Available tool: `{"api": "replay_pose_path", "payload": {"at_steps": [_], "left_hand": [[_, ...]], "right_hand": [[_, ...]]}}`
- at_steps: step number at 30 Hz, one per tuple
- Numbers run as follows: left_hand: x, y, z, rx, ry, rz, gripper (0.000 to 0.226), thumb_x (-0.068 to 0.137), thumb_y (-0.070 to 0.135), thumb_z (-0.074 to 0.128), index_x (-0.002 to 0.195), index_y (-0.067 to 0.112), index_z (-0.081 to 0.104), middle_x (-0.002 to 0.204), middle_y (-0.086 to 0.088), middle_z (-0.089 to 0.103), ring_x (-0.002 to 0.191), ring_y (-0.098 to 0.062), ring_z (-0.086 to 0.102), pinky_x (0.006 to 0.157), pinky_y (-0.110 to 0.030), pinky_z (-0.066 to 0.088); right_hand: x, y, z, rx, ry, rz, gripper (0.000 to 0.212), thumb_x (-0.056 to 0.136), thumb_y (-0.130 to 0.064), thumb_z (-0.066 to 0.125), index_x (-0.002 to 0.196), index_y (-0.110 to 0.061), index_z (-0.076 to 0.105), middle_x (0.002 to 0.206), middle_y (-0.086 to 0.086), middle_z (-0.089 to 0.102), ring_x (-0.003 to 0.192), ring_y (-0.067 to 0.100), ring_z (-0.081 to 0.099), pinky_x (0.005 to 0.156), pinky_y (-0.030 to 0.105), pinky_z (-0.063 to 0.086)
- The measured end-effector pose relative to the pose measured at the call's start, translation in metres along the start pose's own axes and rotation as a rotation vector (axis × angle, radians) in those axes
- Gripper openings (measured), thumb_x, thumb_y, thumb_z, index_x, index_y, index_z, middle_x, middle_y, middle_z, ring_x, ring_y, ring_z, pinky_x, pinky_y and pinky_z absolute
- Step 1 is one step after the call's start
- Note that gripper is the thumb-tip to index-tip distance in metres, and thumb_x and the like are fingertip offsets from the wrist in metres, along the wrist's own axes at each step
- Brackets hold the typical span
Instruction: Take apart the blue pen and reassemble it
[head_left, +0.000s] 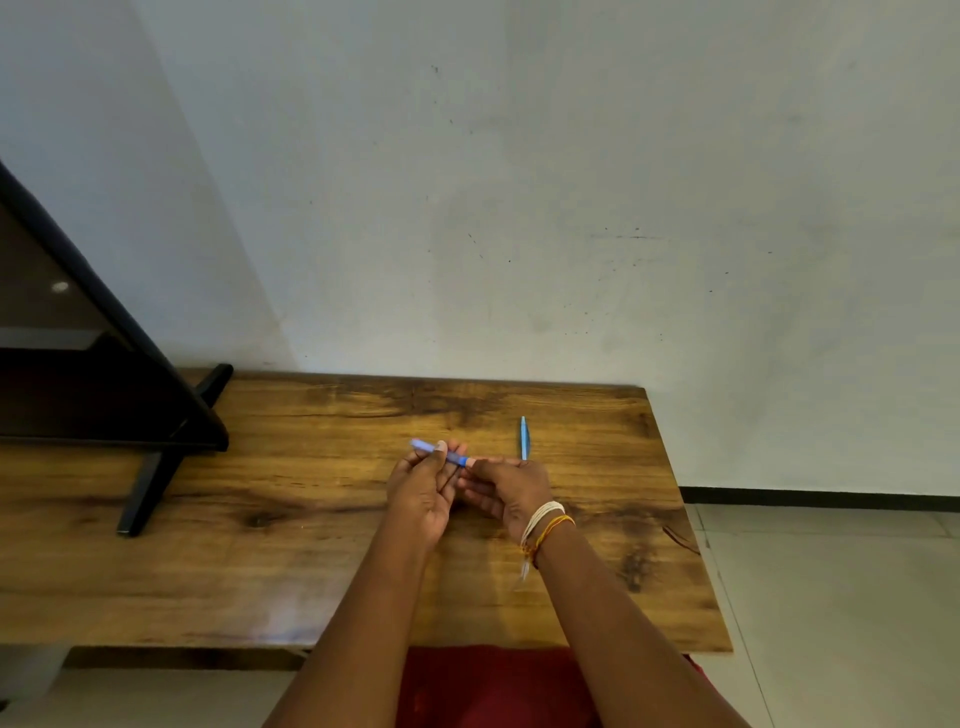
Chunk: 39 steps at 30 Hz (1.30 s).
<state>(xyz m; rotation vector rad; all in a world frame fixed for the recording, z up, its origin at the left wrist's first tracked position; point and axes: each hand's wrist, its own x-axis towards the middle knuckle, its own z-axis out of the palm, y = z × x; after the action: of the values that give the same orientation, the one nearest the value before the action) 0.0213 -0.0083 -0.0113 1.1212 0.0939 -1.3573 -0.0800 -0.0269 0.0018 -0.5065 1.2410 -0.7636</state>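
I hold the blue pen body (427, 447) above the middle of the wooden table (291, 545). My left hand (423, 488) grips its barrel, and the free end sticks out up and to the left. My right hand (511, 491) pinches the pen's right end near a darker blue band (460, 460). The tip is hidden by my fingers. A separate slim blue pen part (524, 438), probably the cap, lies flat on the table just beyond my right hand, pointing away from me.
A black TV screen (78, 374) on a black stand leg (145, 488) fills the table's left side. A grey wall runs behind the table. The table's right edge drops to a tiled floor (831, 597). Red cloth (493, 686) shows below the front edge.
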Motion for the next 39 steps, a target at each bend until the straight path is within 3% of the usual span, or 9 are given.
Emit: {"api": "replay_pose_path", "payload": {"at_steps": [3, 7, 11, 14, 17, 19, 21, 28, 39], "left_hand": [[0.000, -0.003, 0.000, 0.098, 0.042, 0.031, 0.019, 0.087, 0.004, 0.063, 0.106, 0.002, 0.060, 0.100, -0.018, 0.070, 0.080, -0.019, 0.070, 0.068, -0.029, 0.058], [0.001, -0.009, -0.003, 0.277, 0.041, 0.059, 0.022, 0.084, 0.007, 0.069, 0.103, -0.001, 0.062, 0.083, -0.015, 0.070, 0.056, -0.013, 0.071, 0.049, -0.023, 0.056], [0.008, -0.012, -0.005, 0.490, 0.100, 0.084, 0.022, 0.084, 0.006, 0.069, 0.102, -0.005, 0.062, 0.080, -0.017, 0.068, 0.062, -0.021, 0.067, 0.045, -0.023, 0.056], [0.011, -0.016, -0.002, 0.693, 0.121, 0.131, 0.019, 0.086, 0.005, 0.067, 0.100, -0.007, 0.064, 0.091, -0.025, 0.069, 0.063, -0.025, 0.066, 0.049, -0.026, 0.058], [0.010, -0.017, 0.001, 0.904, 0.144, 0.238, 0.011, 0.084, 0.008, 0.069, 0.089, -0.002, 0.070, 0.089, -0.024, 0.072, 0.065, -0.028, 0.069, 0.063, -0.038, 0.060], [0.009, -0.016, 0.003, 0.994, 0.167, 0.302, 0.010, 0.082, 0.012, 0.072, 0.073, 0.007, 0.069, 0.081, -0.019, 0.074, 0.061, -0.024, 0.069, 0.064, -0.039, 0.060], [0.007, -0.014, 0.004, 1.032, 0.183, 0.321, 0.018, 0.080, 0.015, 0.074, 0.064, 0.013, 0.066, 0.074, -0.015, 0.073, 0.059, -0.022, 0.069, 0.063, -0.038, 0.060], [0.004, -0.015, 0.006, 1.041, 0.221, 0.313, 0.022, 0.074, 0.014, 0.079, 0.061, 0.009, 0.063, 0.060, -0.011, 0.069, 0.055, -0.025, 0.070, 0.061, -0.043, 0.061], [0.003, -0.018, 0.002, 1.091, 0.197, 0.352, 0.024, 0.078, 0.019, 0.076, 0.059, 0.021, 0.060, 0.058, -0.002, 0.067, 0.057, -0.019, 0.071, 0.065, -0.039, 0.061]], "right_hand": [[0.002, -0.001, -0.002, -0.018, 0.036, 0.019, 0.023, 0.084, 0.002, 0.066, 0.104, 0.012, 0.062, 0.071, 0.017, 0.069, 0.047, 0.016, 0.068, 0.048, 0.025, 0.058], [0.003, 0.002, -0.007, -0.020, 0.069, 0.080, 0.005, 0.084, 0.002, 0.063, 0.082, 0.006, 0.062, 0.052, 0.010, 0.067, 0.041, 0.014, 0.065, 0.042, 0.024, 0.055], [0.007, -0.004, -0.021, -0.276, 0.161, 0.034, 0.015, 0.086, -0.002, 0.064, 0.071, -0.001, 0.060, 0.053, 0.010, 0.064, 0.037, 0.013, 0.061, 0.037, 0.025, 0.052], [0.013, -0.013, -0.036, -0.451, 0.383, -0.151, 0.019, 0.080, -0.007, 0.065, 0.061, -0.008, 0.062, 0.055, 0.009, 0.064, 0.039, 0.017, 0.057, 0.043, 0.028, 0.054], [0.015, -0.016, -0.047, -0.452, 0.444, -0.195, 0.017, 0.074, -0.006, 0.060, 0.058, -0.005, 0.063, 0.055, 0.011, 0.063, 0.039, 0.018, 0.055, 0.039, 0.022, 0.047], [0.017, -0.014, -0.050, -0.512, 0.461, -0.210, 0.016, 0.074, -0.009, 0.061, 0.059, -0.007, 0.063, 0.059, 0.011, 0.066, 0.049, 0.022, 0.063, 0.048, 0.029, 0.054], [0.019, -0.013, -0.050, -0.605, 0.479, -0.242, 0.013, 0.076, -0.014, 0.064, 0.064, -0.009, 0.066, 0.068, 0.011, 0.069, 0.065, 0.028, 0.068, 0.064, 0.039, 0.060], [0.024, -0.005, -0.046, -0.804, 0.424, -0.288, 0.009, 0.077, -0.017, 0.071, 0.083, -0.012, 0.075, 0.087, 0.008, 0.074, 0.086, 0.025, 0.069, 0.078, 0.034, 0.056], [0.027, 0.000, -0.046, -0.778, 0.413, -0.292, 0.001, 0.075, -0.018, 0.072, 0.075, -0.018, 0.073, 0.077, 0.003, 0.073, 0.066, 0.013, 0.063, 0.058, 0.021, 0.047]]}}
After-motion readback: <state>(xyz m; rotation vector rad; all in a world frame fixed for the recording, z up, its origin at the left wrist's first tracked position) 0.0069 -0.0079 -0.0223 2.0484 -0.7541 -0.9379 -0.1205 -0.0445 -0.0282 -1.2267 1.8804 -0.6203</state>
